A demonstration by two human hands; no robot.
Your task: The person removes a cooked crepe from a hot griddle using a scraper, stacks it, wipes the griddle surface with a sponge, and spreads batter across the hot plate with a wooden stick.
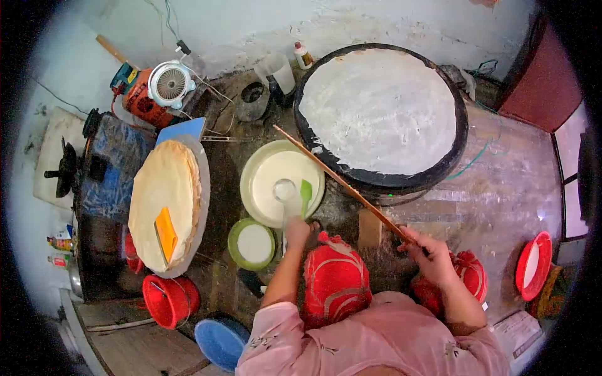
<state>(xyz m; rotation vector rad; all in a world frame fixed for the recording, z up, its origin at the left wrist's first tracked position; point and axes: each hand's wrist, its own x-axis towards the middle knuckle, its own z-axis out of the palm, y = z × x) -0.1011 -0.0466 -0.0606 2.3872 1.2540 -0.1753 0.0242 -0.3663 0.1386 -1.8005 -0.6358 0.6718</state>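
Note:
My left hand is closed around the blurred handle of a ladle, whose round bowl sits in the pale batter of a wide basin. A green spatula leans in the same basin, close to my fingers. With my right hand I grip one end of a long, thin wooden stick; it slants up and left past the griddle's near edge to the basin's far side. White batter covers most of the big round black-rimmed griddle.
On the left, a stack of thin round pancakes bears an orange scraper. A green bowl of white liquid stands before the basin. Red bucket, blue basin and red basin lie around me. A blower stands back left.

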